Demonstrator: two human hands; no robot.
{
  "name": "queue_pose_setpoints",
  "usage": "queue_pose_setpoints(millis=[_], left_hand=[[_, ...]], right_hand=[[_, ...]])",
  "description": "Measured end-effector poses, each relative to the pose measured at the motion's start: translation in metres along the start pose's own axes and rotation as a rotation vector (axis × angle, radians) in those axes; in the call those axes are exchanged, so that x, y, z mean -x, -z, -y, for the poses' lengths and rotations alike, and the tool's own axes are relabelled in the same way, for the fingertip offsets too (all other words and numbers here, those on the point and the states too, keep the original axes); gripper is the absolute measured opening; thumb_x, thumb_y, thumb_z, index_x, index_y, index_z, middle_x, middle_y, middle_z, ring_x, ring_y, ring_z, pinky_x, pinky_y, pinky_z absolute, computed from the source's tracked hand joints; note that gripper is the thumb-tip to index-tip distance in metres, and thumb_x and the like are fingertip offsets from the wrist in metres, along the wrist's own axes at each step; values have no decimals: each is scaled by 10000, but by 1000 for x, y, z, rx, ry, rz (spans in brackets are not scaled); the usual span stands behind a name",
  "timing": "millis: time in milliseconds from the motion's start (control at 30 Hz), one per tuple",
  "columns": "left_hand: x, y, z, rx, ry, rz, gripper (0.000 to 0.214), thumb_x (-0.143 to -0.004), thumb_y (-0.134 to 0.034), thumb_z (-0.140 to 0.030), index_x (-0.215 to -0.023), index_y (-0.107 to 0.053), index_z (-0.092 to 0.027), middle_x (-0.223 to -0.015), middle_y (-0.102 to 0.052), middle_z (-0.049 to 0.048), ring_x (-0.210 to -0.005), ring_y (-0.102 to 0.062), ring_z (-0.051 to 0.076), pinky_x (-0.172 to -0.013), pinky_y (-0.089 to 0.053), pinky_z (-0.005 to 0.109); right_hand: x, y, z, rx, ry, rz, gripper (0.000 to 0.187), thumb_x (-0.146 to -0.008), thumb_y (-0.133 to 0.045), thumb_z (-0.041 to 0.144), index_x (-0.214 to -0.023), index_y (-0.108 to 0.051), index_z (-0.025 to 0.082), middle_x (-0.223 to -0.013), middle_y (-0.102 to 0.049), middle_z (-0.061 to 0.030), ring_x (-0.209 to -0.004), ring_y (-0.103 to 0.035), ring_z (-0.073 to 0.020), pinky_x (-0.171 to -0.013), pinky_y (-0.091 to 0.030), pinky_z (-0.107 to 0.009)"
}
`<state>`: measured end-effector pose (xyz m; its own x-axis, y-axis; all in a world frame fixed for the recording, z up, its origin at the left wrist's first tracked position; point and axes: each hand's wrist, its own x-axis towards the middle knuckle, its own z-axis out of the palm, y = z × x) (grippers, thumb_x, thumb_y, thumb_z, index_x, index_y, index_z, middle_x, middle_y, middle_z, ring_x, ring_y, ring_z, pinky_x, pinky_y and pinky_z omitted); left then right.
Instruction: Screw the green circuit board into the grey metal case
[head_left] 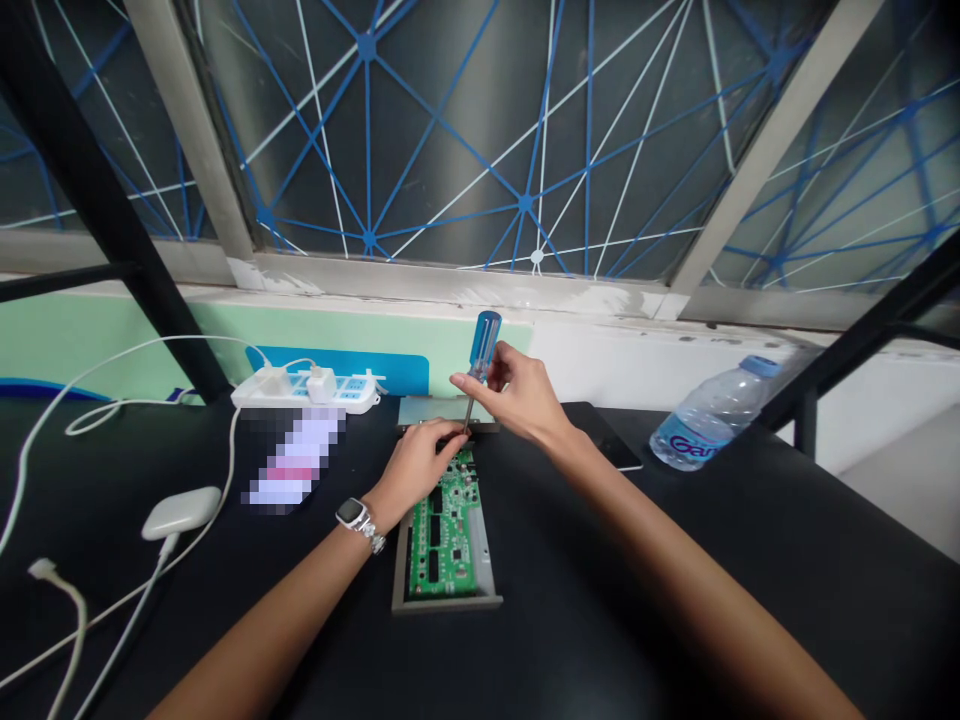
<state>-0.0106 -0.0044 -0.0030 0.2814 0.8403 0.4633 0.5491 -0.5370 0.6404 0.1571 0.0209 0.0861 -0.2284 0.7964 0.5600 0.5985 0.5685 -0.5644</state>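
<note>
- The board (448,530), green, lies in its open grey case (448,601) on the black table (637,600), mid-front.
- Left hand (416,460) presses curled fingers on the board's far end, steadying it.
- Right hand (517,395) pinches the screwdriver (478,365) upright, tip at the far edge: seemingly driving a screw, which calls for steady downward pressure.
- Bottle (712,412) lies far right; power strip (307,390) far left.

- I'm looking at a makeshift electronics workbench: black table (675,600) under a big window (480,130).
- Power strip (307,388), open circuit board (446,530), screwdriver (480,355) in view.
</note>
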Motion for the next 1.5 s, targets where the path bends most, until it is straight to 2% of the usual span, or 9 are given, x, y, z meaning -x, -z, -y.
queue_pose_setpoints(millis=[100,200,500,800,967,1200,1300,1400,1500], left_hand=[[0,-1,1,-20,6,-4,210,-948,-526,-277,-1000,-723,-226,-1020,-746,45,-936,-687,230,-852,-510,327],[1,-3,2,-24,13,-10,213,-949,-526,-286,-999,-724,-227,-1022,-746,51,-940,-690,231,-863,-515,330],[1,1,2,13,-6,25,235,-963,-491,-276,-1057,-695,-211,-1073,-734,70,-1008,-678,244,-915,-510,358],[-6,4,1,227,-40,53,307,-974,-467,-264,-1233,-621,-203,-1242,-683,73,-1160,-630,220,-1031,-468,369],[-8,3,1,298,-13,80,299,-969,-474,-261,-1213,-636,-198,-1170,-718,66,-1092,-669,216,-980,-509,367],[-10,6,-6,291,24,54,230,-950,-503,-249,-998,-718,-182,-980,-770,44,-920,-717,211,-849,-546,310],[-9,5,-6,253,28,25,223,-943,-522,-257,-964,-732,-184,-943,-775,25,-886,-718,212,-797,-540,291],[-9,5,-6,206,39,7,230,-935,-548,-296,-955,-751,-190,-917,-778,5,-860,-717,226,-754,-537,290],[-9,4,-5,224,60,-7,237,-924,-570,-324,-981,-761,-194,-931,-781,2,-874,-720,240,-750,-544,300]], right_hand=[[3,-1,5,171,-4,-124,497,-769,-623,674,-650,-431,231,-545,-500,24,-513,-475,-146,-527,-302,-288],[5,-2,10,251,9,-139,470,-818,-597,619,-621,-429,227,-553,-533,8,-524,-503,-157,-530,-284,-289],[2,6,10,122,54,16,358,-888,-553,520,-717,-522,207,-692,-641,-26,-587,-550,-156,-577,-337,-289],[0,15,6,15,66,162,325,-919,-516,488,-779,-542,196,-751,-639,-20,-563,-511,-129,-543,-334,-273],[-2,18,2,-62,49,234,302,-931,-500,460,-859,-601,185,-754,-632,-17,-535,-469,-117,-518,-342,-273],[-1,16,2,-153,11,263,256,-899,-561,407,-968,-650,178,-879,-691,-69,-738,-624,-186,-586,-452,-290],[2,11,0,-179,3,257,210,-817,-670,353,-898,-638,162,-857,-704,-75,-758,-662,-196,-637,-492,-301],[4,5,-4,-273,-70,311,154,-817,-652,301,-772,-624,156,-733,-700,-67,-683,-680,-193,-622,-521,-307],[5,1,-8,-370,-156,344,149,-818,-644,290,-761,-640,152,-679,-699,-61,-655,-694,-197,-624,-547,-317]])
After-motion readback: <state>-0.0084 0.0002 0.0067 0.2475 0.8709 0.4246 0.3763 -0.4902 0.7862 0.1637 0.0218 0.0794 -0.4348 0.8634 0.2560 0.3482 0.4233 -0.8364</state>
